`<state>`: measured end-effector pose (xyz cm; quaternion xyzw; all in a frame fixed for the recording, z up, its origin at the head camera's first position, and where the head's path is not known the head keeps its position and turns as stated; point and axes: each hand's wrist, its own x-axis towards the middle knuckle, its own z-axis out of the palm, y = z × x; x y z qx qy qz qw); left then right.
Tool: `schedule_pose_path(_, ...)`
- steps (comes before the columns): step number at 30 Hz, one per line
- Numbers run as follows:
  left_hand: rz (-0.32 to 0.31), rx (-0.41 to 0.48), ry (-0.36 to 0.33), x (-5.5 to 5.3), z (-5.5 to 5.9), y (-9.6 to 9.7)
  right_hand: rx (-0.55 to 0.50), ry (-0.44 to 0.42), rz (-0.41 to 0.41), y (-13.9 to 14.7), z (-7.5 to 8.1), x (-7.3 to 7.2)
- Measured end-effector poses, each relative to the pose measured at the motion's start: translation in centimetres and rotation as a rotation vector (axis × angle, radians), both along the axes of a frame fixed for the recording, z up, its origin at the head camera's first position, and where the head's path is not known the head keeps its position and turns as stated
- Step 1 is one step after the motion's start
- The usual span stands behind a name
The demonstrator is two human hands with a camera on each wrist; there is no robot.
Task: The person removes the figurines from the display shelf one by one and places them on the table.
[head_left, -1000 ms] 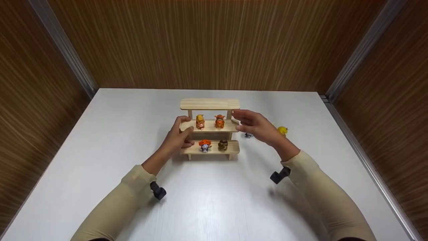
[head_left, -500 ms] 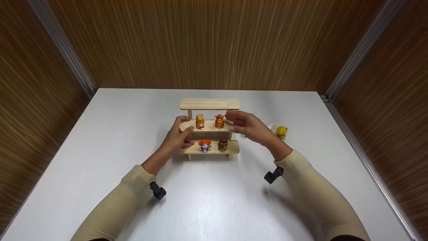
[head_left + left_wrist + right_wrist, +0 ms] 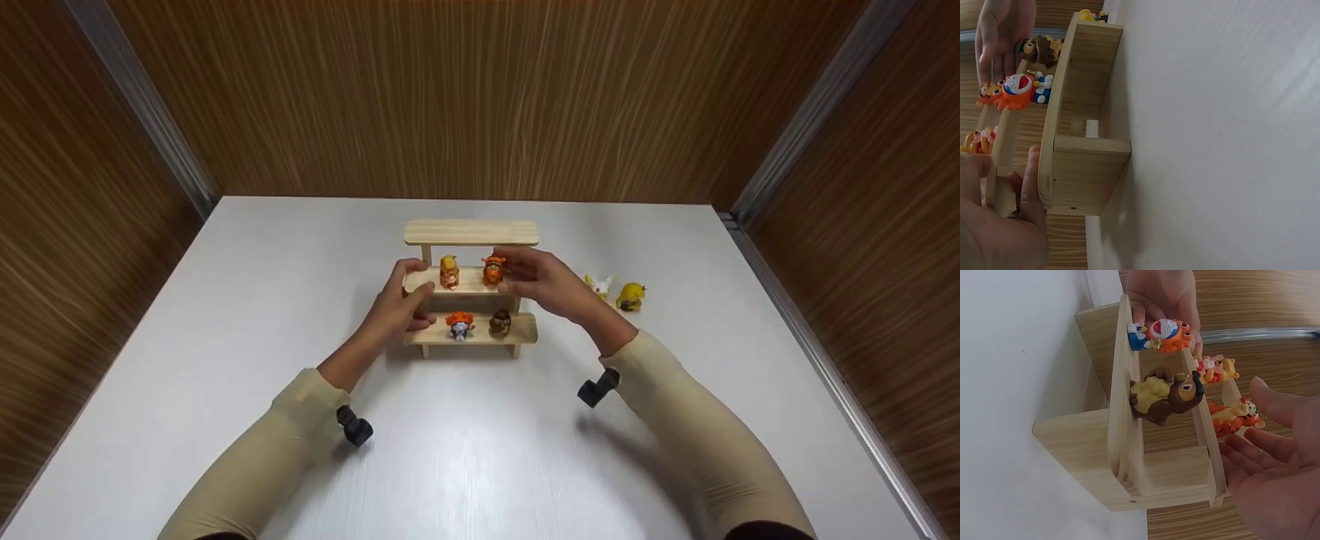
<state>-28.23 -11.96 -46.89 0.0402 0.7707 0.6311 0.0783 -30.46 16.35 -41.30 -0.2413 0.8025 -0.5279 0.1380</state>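
A three-tier wooden display stand [image 3: 471, 232] stands on the table. My left hand [image 3: 396, 301] grips its left end, thumb over the middle tier. On that tier sit a yellow bear figurine [image 3: 449, 272] and an orange striped tiger figurine [image 3: 493, 270]. My right hand [image 3: 551, 285] is at the right end, thumb and fingers spread beside the tiger; in the right wrist view its thumb stays apart from the tiger [image 3: 1235, 417]. Below stand a figurine in an orange hood [image 3: 460, 325] and a brown owl figurine [image 3: 1165, 396].
To the right of the stand, a white-eared figurine [image 3: 599, 286] and a yellow duck-like figurine [image 3: 631, 297] stand on the white table [image 3: 457, 435]. Wood-grain panels [image 3: 465, 97] wall the table at the back and sides.
My right hand has moved left along the middle tier to the tiger figurine, uncovering the white-eared figurine. My left hand and the stand have kept still.
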Motion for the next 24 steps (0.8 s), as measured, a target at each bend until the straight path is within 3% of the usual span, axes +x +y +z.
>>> schedule_pose_path(14, 0.006, -0.002, -0.013, 0.1, 0.1, 0.1, 0.026, 0.037, -0.005, -1.5, 0.0, -0.3)
schedule_pose_path(24, -0.024, 0.014, -0.026, 0.0, 0.1, -0.1, -0.027, 0.066, -0.033, -1.9, -0.4, -0.2)
